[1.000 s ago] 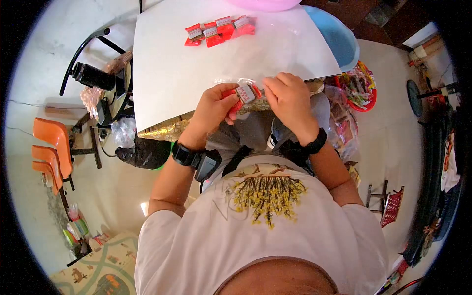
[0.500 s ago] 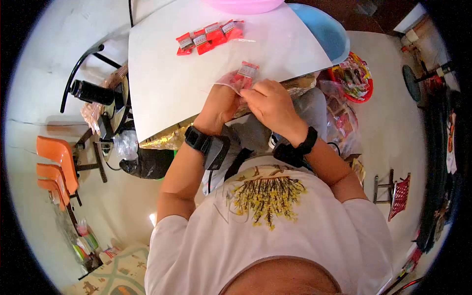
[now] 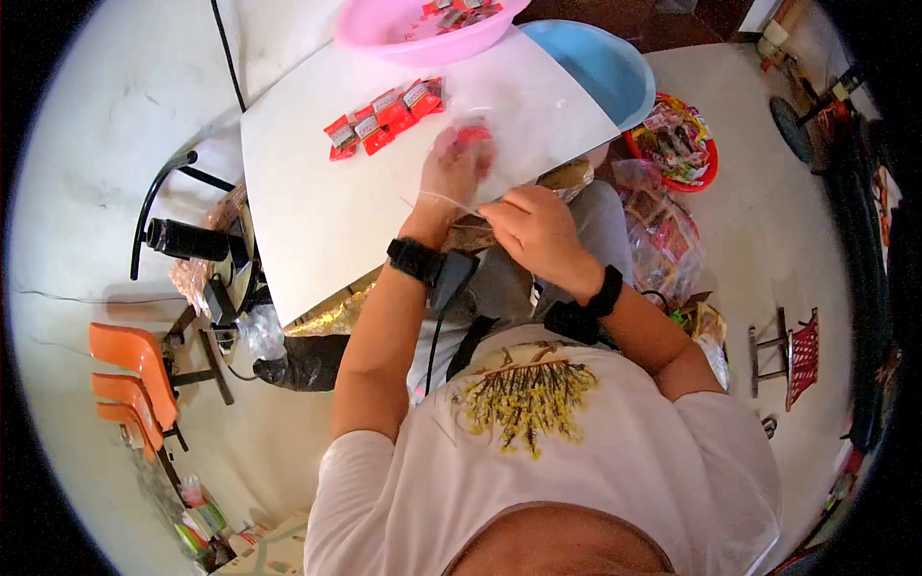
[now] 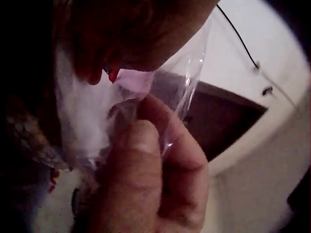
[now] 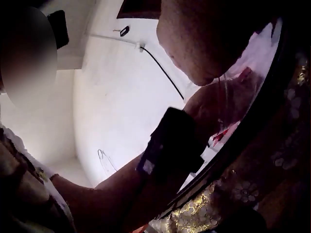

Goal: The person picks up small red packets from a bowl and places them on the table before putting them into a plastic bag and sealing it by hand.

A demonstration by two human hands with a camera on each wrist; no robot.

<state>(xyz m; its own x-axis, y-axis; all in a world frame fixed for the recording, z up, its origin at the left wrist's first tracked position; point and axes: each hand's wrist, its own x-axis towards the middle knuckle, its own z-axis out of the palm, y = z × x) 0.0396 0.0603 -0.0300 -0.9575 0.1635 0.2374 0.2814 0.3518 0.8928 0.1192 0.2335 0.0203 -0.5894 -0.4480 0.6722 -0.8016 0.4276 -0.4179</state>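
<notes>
My left hand point(image 3: 451, 173) reaches over the white table inside a clear plastic bag point(image 3: 523, 106), its fingers around a small red packet point(image 3: 473, 137) blurred by the film. In the left wrist view a bit of red shows beside the dark fingers at the top. My right hand point(image 3: 533, 230) is by my left wrist, pinching the bag's edge between thumb and forefinger; its thumb point(image 4: 138, 160) shows close up in the left wrist view. Beyond the left hand, several red packets with pale labels point(image 3: 384, 115) lie in a slanting row on the table.
A pink basin point(image 3: 423, 43) with more red packets stands at the table's far edge, beside a blue basin point(image 3: 595, 72). On the right are a red basket of wrapped goods point(image 3: 672, 144) and a clear bag point(image 3: 663, 230). A black flask point(image 3: 182, 238) lies left.
The left hand has moved forward over the table with the red packet and now sits within the clear bag. The right hand has come back to the bag's edge near the left wrist.
</notes>
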